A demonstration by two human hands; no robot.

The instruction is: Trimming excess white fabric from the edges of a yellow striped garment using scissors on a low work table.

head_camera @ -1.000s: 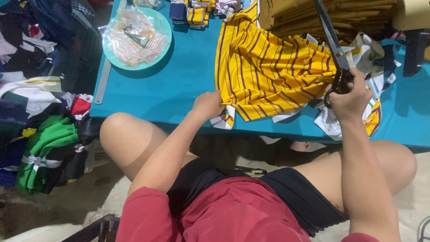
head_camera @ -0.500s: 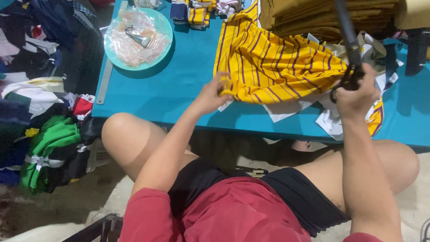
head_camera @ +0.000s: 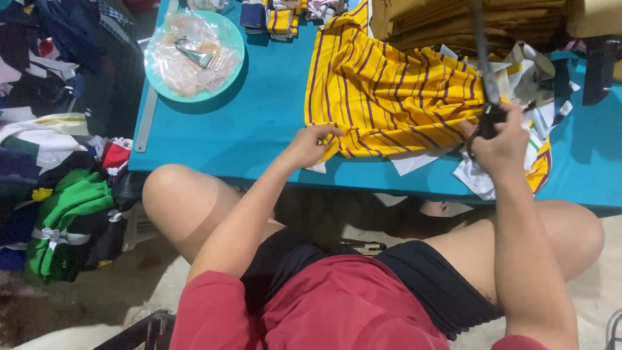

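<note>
A yellow cloth with dark purple stripes [head_camera: 389, 91] lies on the teal table [head_camera: 272, 129]. My left hand [head_camera: 310, 144] pinches its near left corner at the table's front edge. My right hand [head_camera: 497, 137] grips the black handles of a long pair of scissors [head_camera: 484, 58], whose blades point up and away over the cloth's right side. White and yellow fabric scraps [head_camera: 525, 78] lie under and around my right hand.
A round teal plate [head_camera: 194, 55] with clear plastic and a small metal tool sits at the table's back left. A stack of folded tan cloth [head_camera: 479, 19] is at the back. A metal ruler [head_camera: 146, 120] lies along the left edge. Piled clothes [head_camera: 58, 194] cover the floor at left.
My left hand has pulled the cloth's corner inward and to the right. My right hand with the scissors has risen slightly and shifted over the cloth's right edge.
</note>
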